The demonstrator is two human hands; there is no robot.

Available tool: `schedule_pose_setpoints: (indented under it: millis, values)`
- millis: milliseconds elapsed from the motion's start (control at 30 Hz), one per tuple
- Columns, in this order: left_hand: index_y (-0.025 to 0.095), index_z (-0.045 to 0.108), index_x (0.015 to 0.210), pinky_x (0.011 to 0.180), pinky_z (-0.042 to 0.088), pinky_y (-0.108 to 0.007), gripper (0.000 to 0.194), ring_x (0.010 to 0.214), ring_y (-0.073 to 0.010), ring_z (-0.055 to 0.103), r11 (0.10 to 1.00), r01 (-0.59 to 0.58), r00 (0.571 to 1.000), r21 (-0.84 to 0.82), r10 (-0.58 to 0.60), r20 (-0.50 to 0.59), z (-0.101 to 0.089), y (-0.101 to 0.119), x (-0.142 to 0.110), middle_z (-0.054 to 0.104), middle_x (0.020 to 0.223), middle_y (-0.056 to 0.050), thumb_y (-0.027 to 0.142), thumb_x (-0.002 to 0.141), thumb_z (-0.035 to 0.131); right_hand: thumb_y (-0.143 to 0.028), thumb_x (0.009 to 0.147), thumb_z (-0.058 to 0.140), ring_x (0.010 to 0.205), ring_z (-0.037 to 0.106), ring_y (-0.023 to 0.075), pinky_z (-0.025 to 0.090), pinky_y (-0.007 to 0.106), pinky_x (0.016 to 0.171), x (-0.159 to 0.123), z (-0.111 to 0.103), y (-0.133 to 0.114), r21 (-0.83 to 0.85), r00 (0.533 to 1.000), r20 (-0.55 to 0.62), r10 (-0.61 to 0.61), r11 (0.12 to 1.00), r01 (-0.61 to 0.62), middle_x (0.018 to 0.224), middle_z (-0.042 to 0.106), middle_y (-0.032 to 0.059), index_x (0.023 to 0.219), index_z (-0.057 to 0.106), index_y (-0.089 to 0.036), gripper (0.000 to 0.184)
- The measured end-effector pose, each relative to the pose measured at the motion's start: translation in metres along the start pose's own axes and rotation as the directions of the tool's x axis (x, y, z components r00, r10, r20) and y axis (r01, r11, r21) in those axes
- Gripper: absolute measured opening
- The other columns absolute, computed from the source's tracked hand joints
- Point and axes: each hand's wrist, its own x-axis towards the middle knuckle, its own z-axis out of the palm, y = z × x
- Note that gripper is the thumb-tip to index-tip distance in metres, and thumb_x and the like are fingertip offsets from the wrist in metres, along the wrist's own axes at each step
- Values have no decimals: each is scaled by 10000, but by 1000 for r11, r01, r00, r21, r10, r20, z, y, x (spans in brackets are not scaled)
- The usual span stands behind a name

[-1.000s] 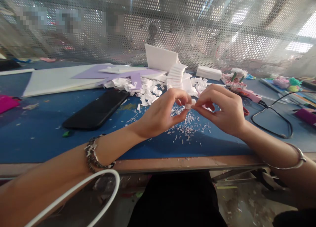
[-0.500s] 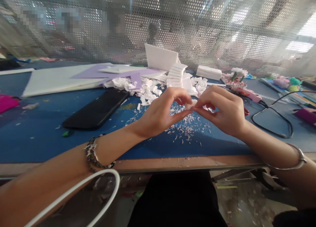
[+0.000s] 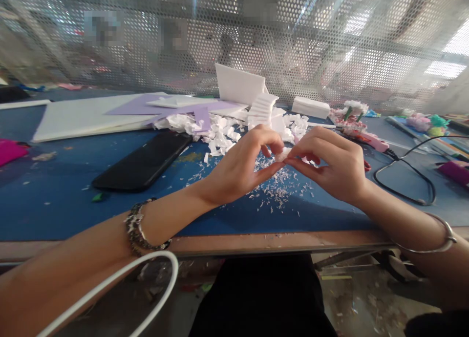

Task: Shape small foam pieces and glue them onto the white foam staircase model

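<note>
Between my two hands, above the blue table, is a small pale white piece (image 3: 282, 155) that looks like foam or paper; its exact kind is too small to make out. My left hand (image 3: 245, 163) has its thumb and fingertips closed at the piece's left side. From the right, my right hand (image 3: 328, 161) pinches it, thumb and index finger meeting the left fingertips. Beneath both hands, fine white shavings (image 3: 276, 193) are scattered. Just behind lie torn white scraps (image 3: 222, 139) in a heap, with a stack of white strips (image 3: 261, 112) standing among them.
A black phone (image 3: 144, 163) lies left of my hands. Purple and white sheets (image 3: 91, 117) spread behind it. A white block (image 3: 310, 107), a pink-handled tool (image 3: 375, 141) with a black cable (image 3: 432, 180), and pompom-like balls (image 3: 417, 122) are to the right. A perforated metal screen (image 3: 293, 49) stands behind.
Both hands stay almost in place, still meeting at the small white piece. My left fingers have shifted very slightly, and a little more of the piece shows.
</note>
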Motion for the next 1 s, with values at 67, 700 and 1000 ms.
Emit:
schedule_pose_setpoints:
  millis: [67,700,1000]
  values:
    - [225,453,937,617,493,-277,228,763,-136,542,1000,17,1000,-13,-17,14,0,0,-1,565,874,-37,123,774,576,-169,809,550,631,477,71,430,218,601,0,0,0,1,1000,9,2,1000,-2,729,534,16,811,579,-158,31]
    - [212,415,995,659,484,-271,262,755,-121,531,992,-97,995,84,93,41,-2,0,1,554,853,-33,122,788,549,-152,825,514,660,502,72,423,210,593,0,-2,0,1,1000,26,-5,1000,5,736,544,19,812,583,-146,71]
    - [273,392,1029,714,489,-340,297,810,-161,561,992,-83,994,98,75,75,-4,2,0,561,896,-43,127,803,517,-157,831,498,646,479,73,414,214,588,0,0,-1,26,998,55,30,999,-32,746,537,21,808,566,-156,72]
